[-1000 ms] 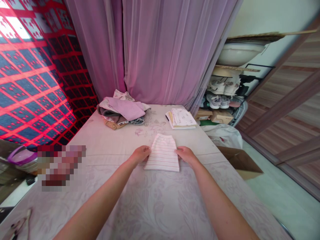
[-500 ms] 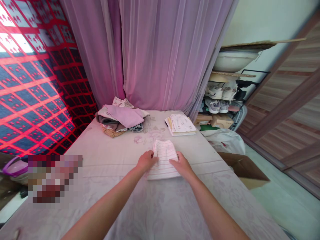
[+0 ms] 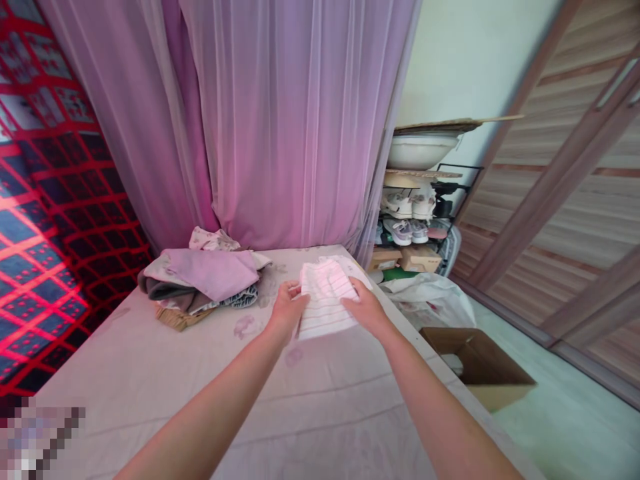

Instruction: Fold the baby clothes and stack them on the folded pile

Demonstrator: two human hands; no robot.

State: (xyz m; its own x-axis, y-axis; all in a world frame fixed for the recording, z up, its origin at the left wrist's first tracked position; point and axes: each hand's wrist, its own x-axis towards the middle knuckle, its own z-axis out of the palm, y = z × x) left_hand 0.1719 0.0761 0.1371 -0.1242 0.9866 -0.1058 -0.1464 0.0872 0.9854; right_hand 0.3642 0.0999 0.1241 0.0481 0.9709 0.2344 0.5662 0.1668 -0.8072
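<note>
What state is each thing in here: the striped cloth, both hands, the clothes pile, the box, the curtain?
striped cloth: folded, held between both hands.
left hand: gripping the cloth's left edge.
right hand: gripping the cloth's right edge.
clothes pile: unfolded, heaped on the bed.
cardboard box: open at the top, beside the bed.
curtain: drawn shut.

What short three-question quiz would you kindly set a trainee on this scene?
1. True or false: the left hand and right hand both hold the striped cloth.
2. What lies on the bed left of the hands? A: pile of clothes; B: laptop; C: plates.
3. Fill in: the open cardboard box stands on the ____.
Key: 1 true; 2 A; 3 floor.
</note>
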